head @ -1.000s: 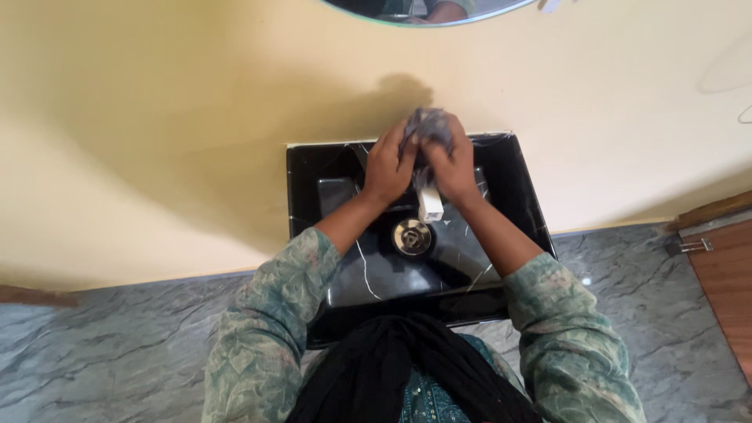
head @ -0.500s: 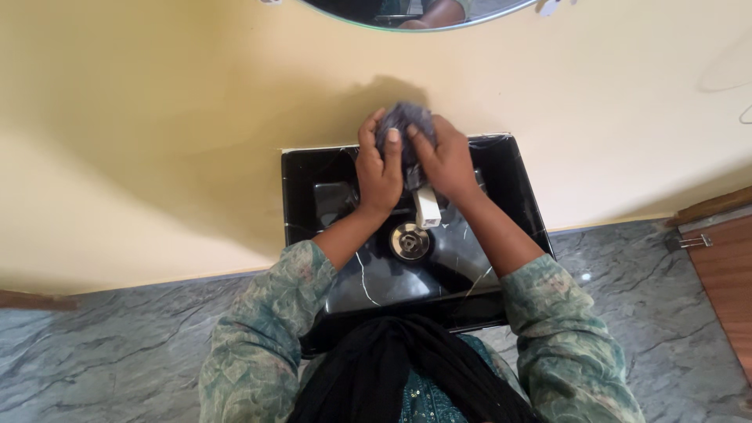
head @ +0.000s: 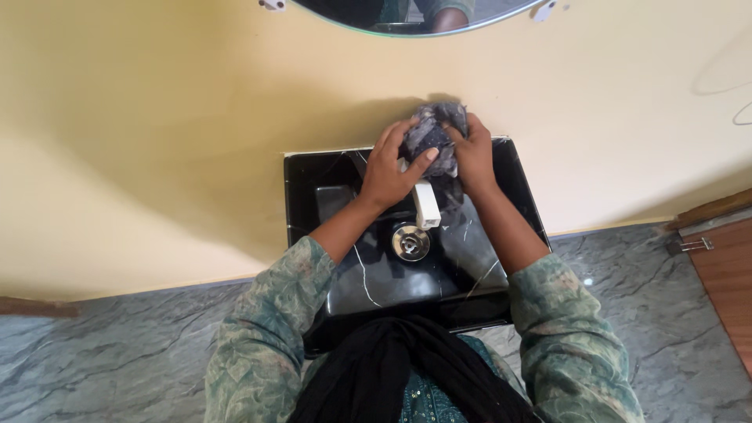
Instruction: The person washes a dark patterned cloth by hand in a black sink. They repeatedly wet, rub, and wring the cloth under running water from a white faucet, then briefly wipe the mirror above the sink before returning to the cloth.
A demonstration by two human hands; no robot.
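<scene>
Crumpled grey cloth (head: 435, 141) is bunched in both hands, left hand (head: 389, 174) and right hand (head: 472, 157), fingers clenched on it over the black sink (head: 313, 188) (best squeezed above the white tap (head: 426, 204), I'd say).

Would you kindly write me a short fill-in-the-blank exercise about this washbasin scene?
1. Both hands squeeze a crumpled grey ____ above the tap.
2. The sink is ____ in colour.
3. The left hand and right hand are over the sink's ____ edge, by the wall.
Missing words: cloth; black; back
</scene>
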